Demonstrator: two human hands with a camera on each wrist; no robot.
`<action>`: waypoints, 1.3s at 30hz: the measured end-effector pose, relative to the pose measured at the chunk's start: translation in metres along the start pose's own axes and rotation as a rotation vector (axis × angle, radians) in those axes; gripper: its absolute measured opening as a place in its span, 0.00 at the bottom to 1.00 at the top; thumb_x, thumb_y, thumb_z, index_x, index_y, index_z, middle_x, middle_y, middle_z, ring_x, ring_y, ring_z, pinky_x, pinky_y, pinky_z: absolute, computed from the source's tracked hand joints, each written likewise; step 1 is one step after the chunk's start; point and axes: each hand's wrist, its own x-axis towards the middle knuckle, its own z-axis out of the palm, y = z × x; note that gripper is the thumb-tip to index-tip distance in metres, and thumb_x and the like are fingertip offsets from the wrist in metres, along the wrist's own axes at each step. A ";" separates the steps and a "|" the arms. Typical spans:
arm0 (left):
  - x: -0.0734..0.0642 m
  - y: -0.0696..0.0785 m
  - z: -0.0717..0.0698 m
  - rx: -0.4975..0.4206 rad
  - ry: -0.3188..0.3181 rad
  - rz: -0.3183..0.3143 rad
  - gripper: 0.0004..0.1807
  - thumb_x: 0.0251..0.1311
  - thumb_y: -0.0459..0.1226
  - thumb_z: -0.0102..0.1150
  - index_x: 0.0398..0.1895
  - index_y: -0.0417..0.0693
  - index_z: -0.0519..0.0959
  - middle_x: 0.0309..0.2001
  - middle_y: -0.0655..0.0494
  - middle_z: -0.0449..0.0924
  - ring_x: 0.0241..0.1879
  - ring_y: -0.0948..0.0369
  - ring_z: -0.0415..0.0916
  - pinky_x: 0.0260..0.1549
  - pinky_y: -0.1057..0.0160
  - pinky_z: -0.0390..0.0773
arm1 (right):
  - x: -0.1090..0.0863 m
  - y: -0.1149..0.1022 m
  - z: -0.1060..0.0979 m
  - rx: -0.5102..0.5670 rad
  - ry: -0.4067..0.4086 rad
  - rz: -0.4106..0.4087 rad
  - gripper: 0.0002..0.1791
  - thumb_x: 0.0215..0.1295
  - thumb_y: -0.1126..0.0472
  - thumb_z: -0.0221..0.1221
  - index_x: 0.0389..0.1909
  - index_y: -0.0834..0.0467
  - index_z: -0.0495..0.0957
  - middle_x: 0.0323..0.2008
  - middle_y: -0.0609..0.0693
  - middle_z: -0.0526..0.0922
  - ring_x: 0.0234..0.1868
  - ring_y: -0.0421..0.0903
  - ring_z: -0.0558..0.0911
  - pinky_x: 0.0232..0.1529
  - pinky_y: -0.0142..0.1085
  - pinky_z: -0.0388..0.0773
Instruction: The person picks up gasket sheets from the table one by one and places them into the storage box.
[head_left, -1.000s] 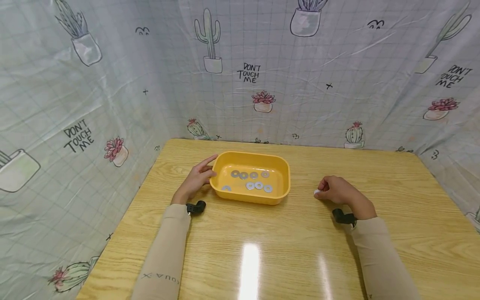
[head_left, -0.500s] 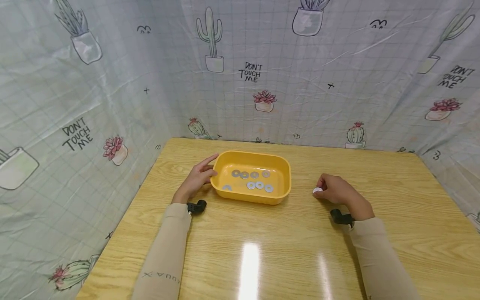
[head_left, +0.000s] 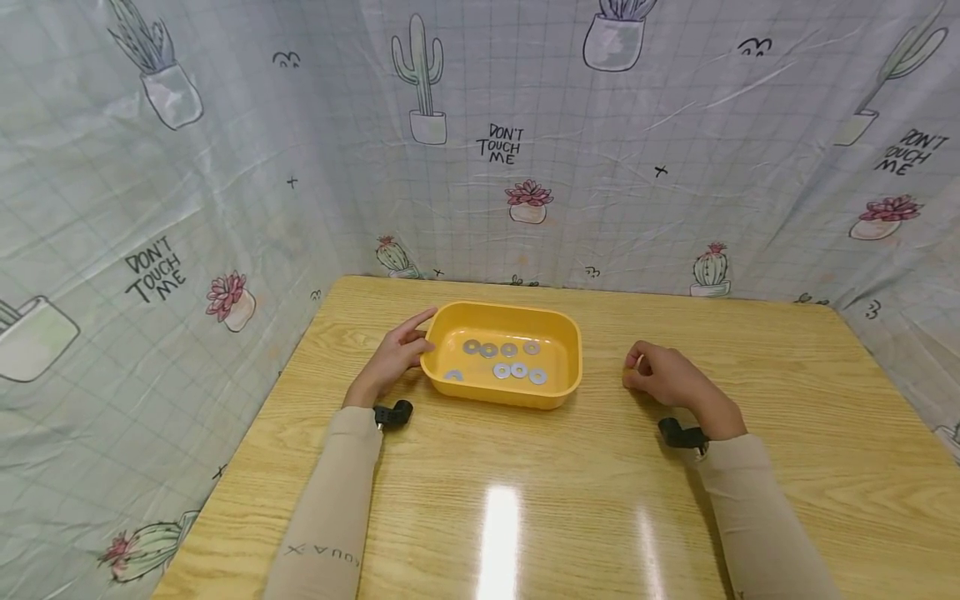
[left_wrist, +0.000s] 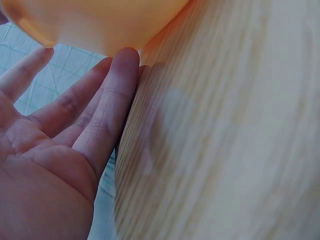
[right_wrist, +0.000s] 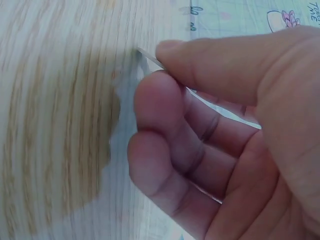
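Note:
My left hand (head_left: pixel 392 357) is at the left end of a yellow plastic tray (head_left: pixel 504 398). In the left wrist view, fairly straight fingers (left_wrist: pixel 117 95) touch the tray wall (left_wrist: pixel 95 25). Several flat metal washers (head_left: pixel 519 370) lie spread on the tray floor, with one partly hidden near the front left corner. To the right of the tray, my right hand (head_left: pixel 666 379) pinches a thin washer (right_wrist: pixel 149 56) between thumb and index finger. The right wrist view shows that washer edge-on, with its inner part hidden by the fingertips. The other right fingers are curled in.
The tray rests on a wood-grain table (head_left: pixel 585 483) with glossy light reflections in front. A patterned cloth (head_left: pixel 465 217) with cactus drawings hangs behind the table and along its left side. Black cameras (head_left: pixel 682 433) sit on both wrists.
My right hand has lifted slightly and shifted a little left. The washer in it, its pale face visible before, is now hardly seen in the head view. Left hand and tray stay put.

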 end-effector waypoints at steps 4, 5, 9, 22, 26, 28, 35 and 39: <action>0.001 -0.001 0.000 -0.004 -0.002 -0.001 0.36 0.71 0.33 0.54 0.80 0.64 0.61 0.67 0.36 0.72 0.60 0.43 0.77 0.48 0.61 0.86 | 0.000 -0.001 -0.001 0.011 0.003 0.008 0.09 0.71 0.60 0.61 0.43 0.62 0.76 0.25 0.51 0.79 0.25 0.43 0.74 0.29 0.35 0.70; 0.001 -0.001 0.000 -0.008 -0.001 -0.003 0.36 0.70 0.33 0.55 0.80 0.64 0.61 0.67 0.37 0.73 0.60 0.43 0.77 0.48 0.61 0.86 | 0.000 -0.001 -0.001 0.016 0.002 0.012 0.09 0.72 0.60 0.61 0.44 0.62 0.76 0.25 0.51 0.80 0.25 0.43 0.75 0.29 0.35 0.71; 0.001 -0.001 0.000 -0.008 -0.007 -0.001 0.37 0.70 0.33 0.54 0.80 0.63 0.61 0.67 0.36 0.72 0.61 0.40 0.76 0.48 0.59 0.86 | 0.001 -0.001 -0.002 0.033 -0.004 0.016 0.09 0.73 0.61 0.59 0.46 0.64 0.77 0.27 0.53 0.82 0.25 0.43 0.77 0.29 0.36 0.73; 0.001 0.000 -0.001 0.011 -0.007 0.003 0.36 0.70 0.34 0.55 0.79 0.66 0.63 0.66 0.37 0.73 0.61 0.39 0.76 0.51 0.55 0.86 | -0.001 0.001 -0.005 0.027 0.049 0.019 0.10 0.74 0.64 0.57 0.50 0.65 0.79 0.31 0.55 0.85 0.26 0.46 0.81 0.29 0.36 0.75; 0.001 0.001 0.000 -0.005 -0.016 -0.006 0.36 0.71 0.33 0.54 0.80 0.66 0.61 0.68 0.36 0.71 0.63 0.37 0.74 0.56 0.48 0.83 | 0.000 0.002 -0.004 0.054 0.096 0.013 0.10 0.73 0.66 0.57 0.50 0.65 0.80 0.34 0.58 0.86 0.28 0.46 0.83 0.30 0.36 0.77; 0.001 0.002 0.000 -0.015 -0.020 -0.013 0.36 0.72 0.33 0.54 0.80 0.65 0.60 0.69 0.35 0.70 0.64 0.36 0.73 0.59 0.44 0.80 | 0.001 0.002 -0.004 0.074 0.109 0.019 0.11 0.72 0.67 0.57 0.51 0.65 0.80 0.36 0.59 0.86 0.31 0.47 0.84 0.31 0.36 0.78; 0.002 0.004 -0.001 -0.010 -0.026 -0.044 0.37 0.72 0.31 0.52 0.82 0.59 0.58 0.70 0.33 0.68 0.65 0.35 0.72 0.59 0.43 0.80 | 0.003 0.005 -0.001 0.132 0.145 0.034 0.12 0.71 0.67 0.58 0.53 0.63 0.81 0.39 0.60 0.85 0.37 0.49 0.86 0.37 0.37 0.81; 0.002 0.003 -0.001 -0.013 -0.024 -0.044 0.37 0.72 0.31 0.52 0.81 0.61 0.58 0.70 0.34 0.68 0.65 0.36 0.72 0.58 0.44 0.81 | 0.003 0.003 -0.002 0.206 0.161 0.037 0.13 0.72 0.68 0.56 0.54 0.63 0.81 0.40 0.60 0.83 0.37 0.51 0.87 0.36 0.37 0.84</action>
